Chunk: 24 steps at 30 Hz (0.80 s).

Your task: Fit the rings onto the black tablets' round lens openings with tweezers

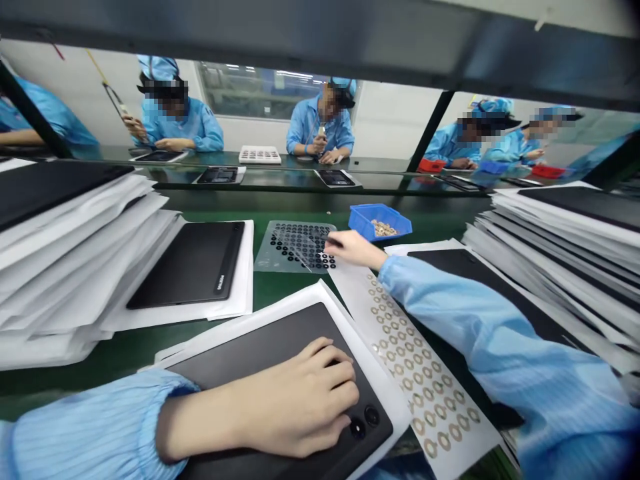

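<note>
Flat black tablet (260,353) on white paper (319,291), on the green bench (275,285); left hand (305,400) resting over it, fingers half-curled, gripping nothing. Right hand (350,248) bunched at the clear plastic sheet of black rings (275,262); can't tell if it's got one. Sheet looks part-used, plenty left; I'd call this tablet mid-job.

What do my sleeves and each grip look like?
Your left sleeve and right sleeve are light blue with fine stripes; the left cuff is gathered. Your left grip and right grip are ungloved. I see no cables on either.
</note>
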Each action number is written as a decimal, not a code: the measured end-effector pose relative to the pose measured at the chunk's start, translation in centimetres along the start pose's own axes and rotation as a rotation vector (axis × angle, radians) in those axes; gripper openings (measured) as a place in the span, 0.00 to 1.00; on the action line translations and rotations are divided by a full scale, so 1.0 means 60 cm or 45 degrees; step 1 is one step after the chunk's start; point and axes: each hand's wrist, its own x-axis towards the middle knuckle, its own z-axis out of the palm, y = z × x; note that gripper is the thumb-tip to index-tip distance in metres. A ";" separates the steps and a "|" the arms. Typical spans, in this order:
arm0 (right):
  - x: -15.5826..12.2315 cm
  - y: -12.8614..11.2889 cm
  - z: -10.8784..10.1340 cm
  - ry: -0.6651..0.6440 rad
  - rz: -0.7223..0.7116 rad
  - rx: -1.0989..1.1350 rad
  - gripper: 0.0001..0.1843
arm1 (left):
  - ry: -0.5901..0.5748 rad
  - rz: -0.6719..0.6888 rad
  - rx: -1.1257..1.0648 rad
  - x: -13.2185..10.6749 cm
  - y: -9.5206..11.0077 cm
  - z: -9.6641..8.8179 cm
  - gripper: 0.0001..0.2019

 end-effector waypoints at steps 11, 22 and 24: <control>0.051 -0.039 0.060 -0.028 -0.022 0.009 0.08 | 0.256 -1.336 0.285 -0.011 -0.272 -0.089 0.10; 0.138 -0.046 0.118 0.064 0.074 0.062 0.17 | 0.126 -1.800 0.102 0.002 -0.378 -0.064 0.17; 0.144 -0.044 0.129 0.076 0.069 0.080 0.17 | 0.149 -1.788 0.057 0.001 -0.383 -0.063 0.17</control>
